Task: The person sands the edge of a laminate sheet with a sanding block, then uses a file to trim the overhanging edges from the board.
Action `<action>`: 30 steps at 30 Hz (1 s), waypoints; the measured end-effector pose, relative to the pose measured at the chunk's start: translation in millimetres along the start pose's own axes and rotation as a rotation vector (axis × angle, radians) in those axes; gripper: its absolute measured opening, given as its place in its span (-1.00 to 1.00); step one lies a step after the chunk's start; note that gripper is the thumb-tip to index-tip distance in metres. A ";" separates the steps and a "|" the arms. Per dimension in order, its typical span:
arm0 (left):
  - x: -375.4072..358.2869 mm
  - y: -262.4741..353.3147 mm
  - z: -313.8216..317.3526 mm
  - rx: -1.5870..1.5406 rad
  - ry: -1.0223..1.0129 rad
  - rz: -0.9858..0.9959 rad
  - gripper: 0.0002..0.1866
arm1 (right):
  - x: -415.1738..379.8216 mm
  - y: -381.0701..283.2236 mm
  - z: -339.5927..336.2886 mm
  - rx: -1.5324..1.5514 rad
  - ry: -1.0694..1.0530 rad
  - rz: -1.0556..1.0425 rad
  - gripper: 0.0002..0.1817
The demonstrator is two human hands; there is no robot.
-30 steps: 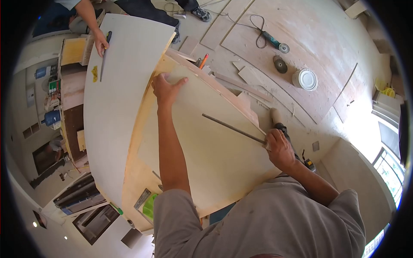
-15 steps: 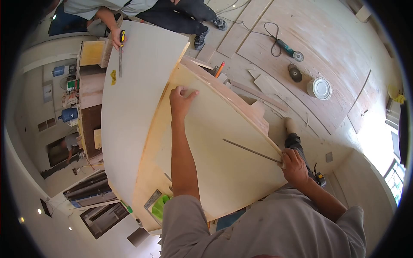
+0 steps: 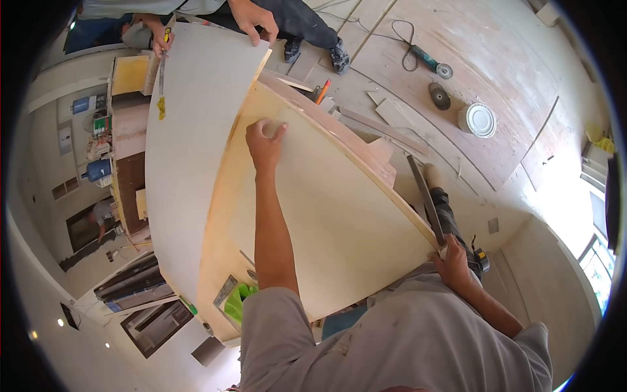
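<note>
A pale curved panel with a wooden edge lies in front of me. My left hand rests on its upper part, thumb and fingers apart, holding nothing. My right hand is closed around the end of a long flat metal file, beside the panel's right edge; the grip is mostly hidden by my fingers. A second, light grey panel adjoins on the left. At its far end, a co-worker's hand holds a tool with a yellow and black handle. The co-worker's other hand touches that panel's corner.
On the floor to the right are an angle grinder, a dark disc and a white tin. Wood offcuts lie beside the panel. A bright green cloth sits near my left elbow. Another person is far left.
My right hand has swung the file from over the panel out to its right edge, broad side showing. The co-worker's other hand has come onto the grey panel's corner. My view shifted slightly.
</note>
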State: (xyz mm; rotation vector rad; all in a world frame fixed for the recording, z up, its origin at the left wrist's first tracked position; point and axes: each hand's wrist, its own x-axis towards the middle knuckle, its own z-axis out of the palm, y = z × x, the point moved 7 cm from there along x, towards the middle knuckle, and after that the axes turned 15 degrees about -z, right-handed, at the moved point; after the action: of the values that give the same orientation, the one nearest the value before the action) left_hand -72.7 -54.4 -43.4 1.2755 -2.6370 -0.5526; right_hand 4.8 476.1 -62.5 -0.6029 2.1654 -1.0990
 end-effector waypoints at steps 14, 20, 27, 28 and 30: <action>2.1 -1.6 -4.0 0.072 0.016 0.004 -0.43 | -6.3 9.0 -9.3 0.146 0.093 0.187 -0.51; 25.6 -37.3 9.5 0.145 -0.258 -0.099 -0.22 | -6.9 9.6 -10.4 0.087 -0.011 0.281 -0.35; 29.1 -18.7 16.3 0.090 -0.458 -0.083 -0.34 | -2.2 9.2 -12.2 0.119 0.113 0.170 -0.46; 29.0 -19.4 16.7 0.075 -0.398 -0.070 -0.34 | -4.1 7.1 -16.2 0.076 0.103 0.199 -0.47; 32.5 -32.4 17.2 0.054 -0.248 -0.047 -0.34 | -1.6 -0.9 -22.2 -0.001 0.081 0.230 -0.49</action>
State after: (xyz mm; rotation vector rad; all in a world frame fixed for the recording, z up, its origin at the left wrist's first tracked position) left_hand -74.7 -93.7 -72.4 1.3688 -2.8452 -0.6930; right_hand -9.7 488.6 -51.1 -0.3046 2.2390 -1.0135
